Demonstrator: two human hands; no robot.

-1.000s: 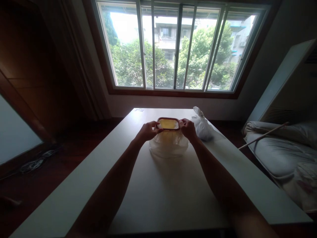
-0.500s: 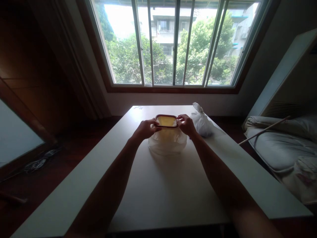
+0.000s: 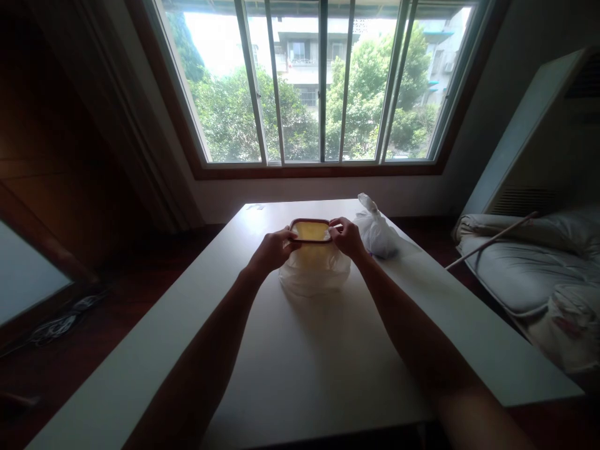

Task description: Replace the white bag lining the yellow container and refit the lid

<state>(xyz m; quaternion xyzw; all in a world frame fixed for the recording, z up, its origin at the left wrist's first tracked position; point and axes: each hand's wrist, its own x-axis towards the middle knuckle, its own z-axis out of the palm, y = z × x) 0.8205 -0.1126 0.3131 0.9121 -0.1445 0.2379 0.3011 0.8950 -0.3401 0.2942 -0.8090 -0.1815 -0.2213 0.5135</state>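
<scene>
A yellowish, see-through rectangular container with a dark red-brown rim is held up over the white table. Around and below it, a thin translucent plastic bag rests on the tabletop. My left hand pinches the left end of the rim, thumb on the near side. At the opposite end, my right hand grips the rim, with a bit of bag film by the fingers. Whether the container is partly inside the bag or just above it is hard to tell.
Just right of my right hand stands a knotted white plastic bag. The white table reaches toward the window. A bundled mattress with a thin stick lies to the right, cables on the floor at left.
The view has shifted slightly, so the scene sits a little further left. Both hands keep their grip on the container, with barely any movement relative to the table.
</scene>
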